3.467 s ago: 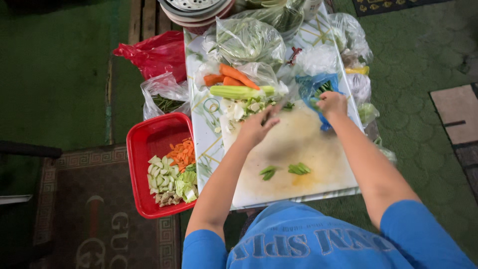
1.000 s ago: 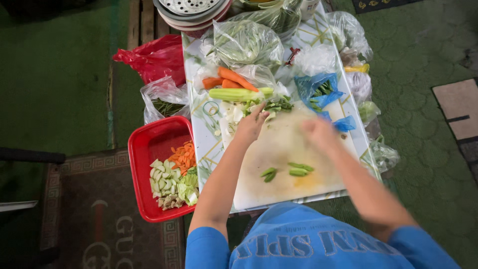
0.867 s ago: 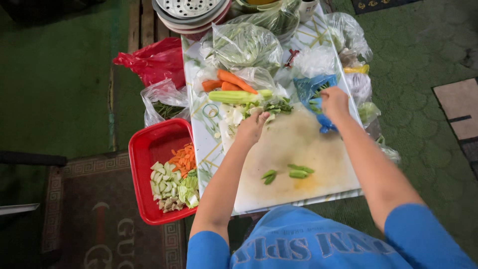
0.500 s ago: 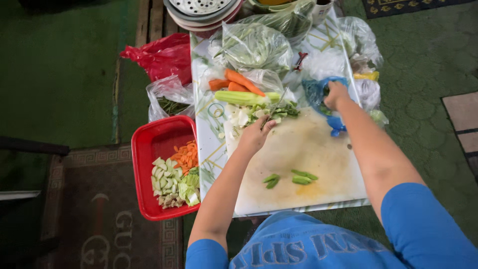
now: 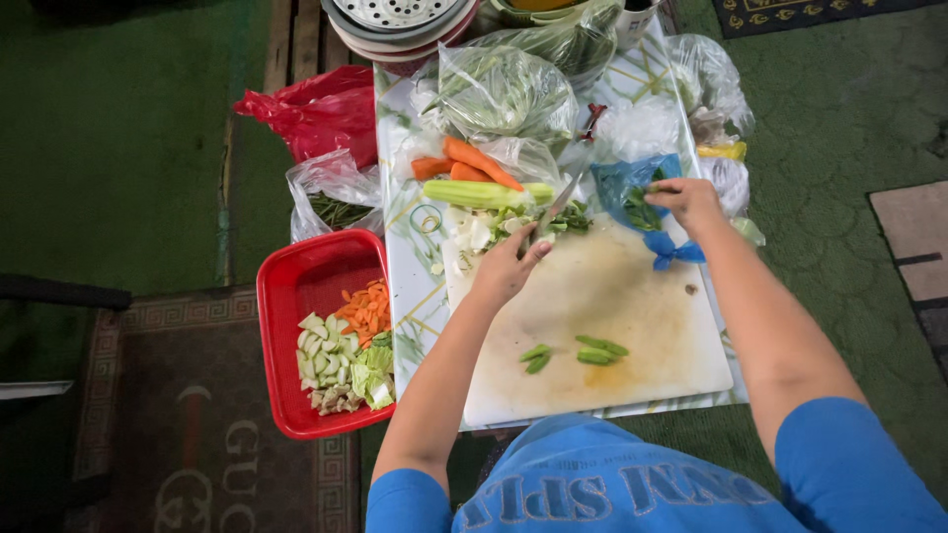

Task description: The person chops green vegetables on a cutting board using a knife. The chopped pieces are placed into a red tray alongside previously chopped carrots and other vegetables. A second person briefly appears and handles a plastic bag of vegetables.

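Note:
My left hand (image 5: 509, 266) rests at the far edge of a pale cutting board (image 5: 632, 306), closed round a knife (image 5: 561, 197) whose blade points up toward chopped greens. My right hand (image 5: 686, 202) reaches into a blue plastic bag (image 5: 624, 180) at the board's upper right, its fingers curled on green pods (image 5: 640, 209) inside. A few cut green pieces (image 5: 591, 349) lie in the middle of the board. Carrots (image 5: 464, 163) and a pale green stalk (image 5: 474, 192) lie just beyond my left hand.
A red basket (image 5: 306, 286) with chopped vegetables sits left of the board. Clear bags of greens (image 5: 504, 89), a red plastic bag (image 5: 316, 109), a small bag of beans (image 5: 334, 197) and stacked metal pots (image 5: 395, 15) crowd the far end. Green carpet surrounds the low table.
My right hand swung down over the board, then went back up into the blue bag. My left hand stayed with the knife at the board's top edge.

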